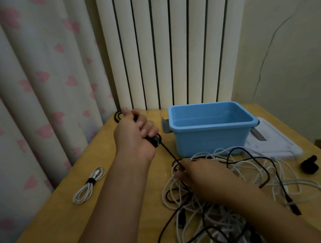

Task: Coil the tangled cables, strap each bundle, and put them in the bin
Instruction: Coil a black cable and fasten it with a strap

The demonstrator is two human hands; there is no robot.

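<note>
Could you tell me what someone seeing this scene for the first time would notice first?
Probably the tangle of white and black cables heaped on the near right of the wooden table, with both hands working one black cable stretched taut between them: the left hand grips its plug end, the right hand pinches it at the pile. Next, the empty blue bin behind the tangle, and one strapped white coil lying alone at the left.

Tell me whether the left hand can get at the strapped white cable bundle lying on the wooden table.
Probably not yet: the way to the strapped white cable bundle is open, but the left hand grips a black cable.
</note>
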